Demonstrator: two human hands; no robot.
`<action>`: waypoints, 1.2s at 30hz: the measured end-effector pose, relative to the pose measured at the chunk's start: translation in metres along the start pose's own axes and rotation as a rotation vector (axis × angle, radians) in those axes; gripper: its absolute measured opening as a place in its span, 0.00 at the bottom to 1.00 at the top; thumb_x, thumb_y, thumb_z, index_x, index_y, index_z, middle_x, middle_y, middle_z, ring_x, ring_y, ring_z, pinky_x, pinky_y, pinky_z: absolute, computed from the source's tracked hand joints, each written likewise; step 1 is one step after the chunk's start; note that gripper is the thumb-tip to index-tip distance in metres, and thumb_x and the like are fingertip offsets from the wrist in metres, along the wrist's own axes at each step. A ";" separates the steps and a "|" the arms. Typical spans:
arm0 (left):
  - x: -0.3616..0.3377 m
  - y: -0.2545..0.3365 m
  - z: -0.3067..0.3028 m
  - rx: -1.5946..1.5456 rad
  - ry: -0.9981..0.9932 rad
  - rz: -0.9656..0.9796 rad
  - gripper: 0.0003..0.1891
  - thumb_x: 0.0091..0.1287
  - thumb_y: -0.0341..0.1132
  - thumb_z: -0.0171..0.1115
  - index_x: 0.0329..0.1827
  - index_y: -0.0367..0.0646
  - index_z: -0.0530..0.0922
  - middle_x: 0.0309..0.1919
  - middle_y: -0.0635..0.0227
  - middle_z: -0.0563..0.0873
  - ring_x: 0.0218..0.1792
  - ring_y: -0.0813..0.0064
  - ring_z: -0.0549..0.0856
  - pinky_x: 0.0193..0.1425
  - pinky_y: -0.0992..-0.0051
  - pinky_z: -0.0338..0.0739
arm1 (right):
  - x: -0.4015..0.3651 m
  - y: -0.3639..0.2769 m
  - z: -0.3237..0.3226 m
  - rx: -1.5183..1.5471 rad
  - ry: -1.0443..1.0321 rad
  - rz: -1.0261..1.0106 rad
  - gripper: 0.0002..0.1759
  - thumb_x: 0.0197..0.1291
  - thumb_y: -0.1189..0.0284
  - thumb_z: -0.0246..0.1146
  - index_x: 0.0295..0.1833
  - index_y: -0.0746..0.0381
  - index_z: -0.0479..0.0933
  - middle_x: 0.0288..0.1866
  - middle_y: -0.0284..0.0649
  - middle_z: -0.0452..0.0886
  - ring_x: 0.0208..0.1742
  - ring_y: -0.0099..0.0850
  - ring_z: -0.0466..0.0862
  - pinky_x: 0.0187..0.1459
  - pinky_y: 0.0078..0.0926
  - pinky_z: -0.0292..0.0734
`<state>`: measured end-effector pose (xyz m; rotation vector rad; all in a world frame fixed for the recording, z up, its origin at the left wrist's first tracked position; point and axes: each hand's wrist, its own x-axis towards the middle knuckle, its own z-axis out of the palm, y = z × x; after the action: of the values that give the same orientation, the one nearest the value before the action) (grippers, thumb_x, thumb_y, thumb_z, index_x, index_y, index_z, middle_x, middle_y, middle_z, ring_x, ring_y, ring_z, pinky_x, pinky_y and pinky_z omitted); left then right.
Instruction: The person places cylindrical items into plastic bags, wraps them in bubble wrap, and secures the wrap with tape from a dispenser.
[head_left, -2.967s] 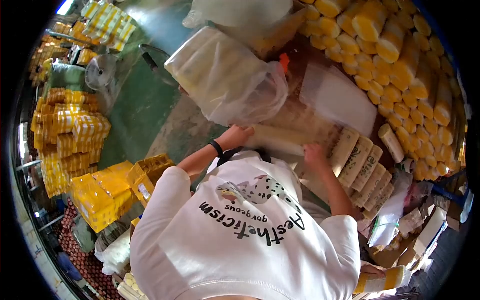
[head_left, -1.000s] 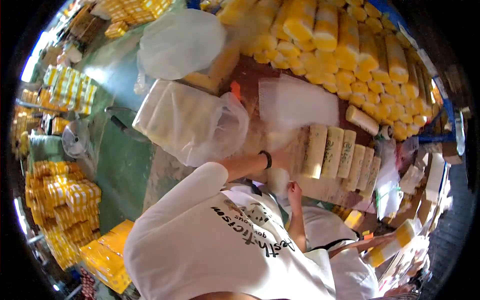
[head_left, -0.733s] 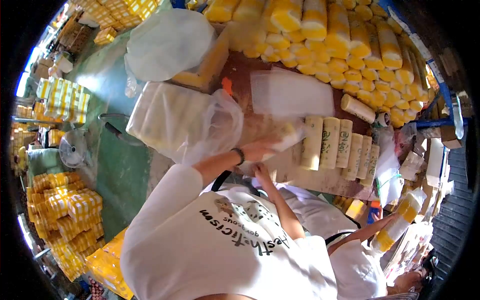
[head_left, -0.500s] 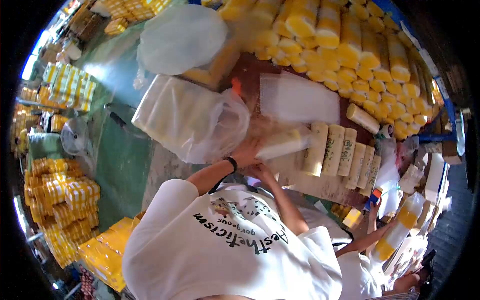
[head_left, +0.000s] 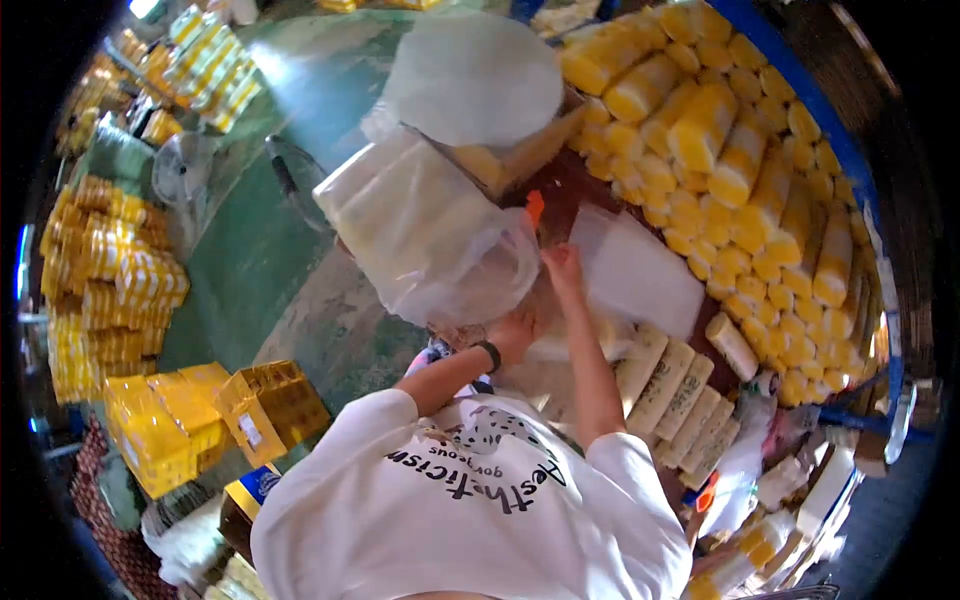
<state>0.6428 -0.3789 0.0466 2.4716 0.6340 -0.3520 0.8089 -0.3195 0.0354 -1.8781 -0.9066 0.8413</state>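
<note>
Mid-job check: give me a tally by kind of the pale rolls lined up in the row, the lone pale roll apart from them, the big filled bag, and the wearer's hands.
Pale rolls in the row: 6
Lone pale roll: 1
Filled bag: 1
Left hand plus right hand: 2
Total: 10, leaving out the blur between the hands.

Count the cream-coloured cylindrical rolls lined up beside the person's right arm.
6 visible: three longer rolls at the row's left, three shorter rolls at its right; others may be hidden.
</note>
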 end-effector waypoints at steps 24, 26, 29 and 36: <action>-0.008 0.009 0.010 0.129 0.289 0.007 0.31 0.48 0.36 0.60 0.60 0.42 0.72 0.55 0.53 0.73 0.54 0.53 0.72 0.58 0.54 0.65 | 0.032 -0.009 0.073 -0.407 0.027 -0.219 0.10 0.50 0.74 0.62 0.41 0.62 0.79 0.37 0.43 0.83 0.41 0.38 0.83 0.45 0.31 0.77; -0.008 0.007 0.010 0.159 0.259 0.015 0.33 0.46 0.38 0.62 0.61 0.42 0.72 0.55 0.54 0.73 0.55 0.54 0.72 0.57 0.52 0.66 | 0.032 -0.009 0.074 -0.664 0.040 -0.291 0.12 0.49 0.70 0.63 0.41 0.61 0.79 0.39 0.44 0.83 0.43 0.41 0.82 0.45 0.34 0.77; -0.006 0.004 0.013 0.193 0.216 -0.002 0.34 0.45 0.40 0.63 0.60 0.42 0.72 0.55 0.54 0.73 0.54 0.56 0.73 0.56 0.52 0.67 | 0.023 -0.019 0.083 -0.919 0.270 -0.503 0.14 0.47 0.66 0.64 0.40 0.62 0.79 0.43 0.48 0.81 0.46 0.46 0.81 0.47 0.39 0.76; -0.010 0.001 0.014 0.154 0.304 0.048 0.37 0.46 0.42 0.66 0.63 0.45 0.67 0.56 0.56 0.73 0.51 0.57 0.76 0.53 0.52 0.70 | 0.026 -0.040 0.044 -0.722 0.004 -0.123 0.18 0.46 0.67 0.62 0.43 0.66 0.79 0.48 0.50 0.81 0.47 0.53 0.79 0.50 0.40 0.74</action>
<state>0.6330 -0.3908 0.0395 2.7100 0.6902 -0.0039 0.7756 -0.2650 0.0482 -2.3873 -1.4388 0.4560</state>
